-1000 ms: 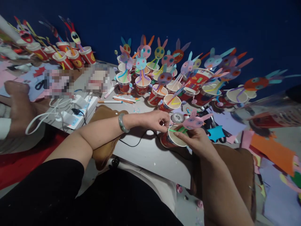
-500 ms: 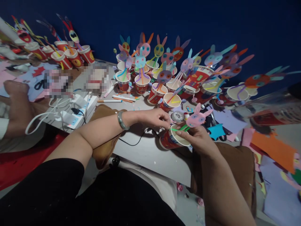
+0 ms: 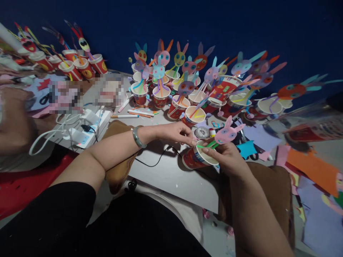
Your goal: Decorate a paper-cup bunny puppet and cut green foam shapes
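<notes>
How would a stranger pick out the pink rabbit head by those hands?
Start at the dark blue wall and come down past the crowd of rabbit-eared figures to the person's right hand. Close by it, over a tilted red paper cup, is the pink rabbit head on green strips. Its pink ears match its face, and it alone sits right at the hand.

Left hand (image 3: 180,132) and right hand (image 3: 227,157) positioned close together.
Left fingers (image 3: 188,130) bent; right thumb (image 3: 211,153) extended leftward, forearm angled forward.
</notes>
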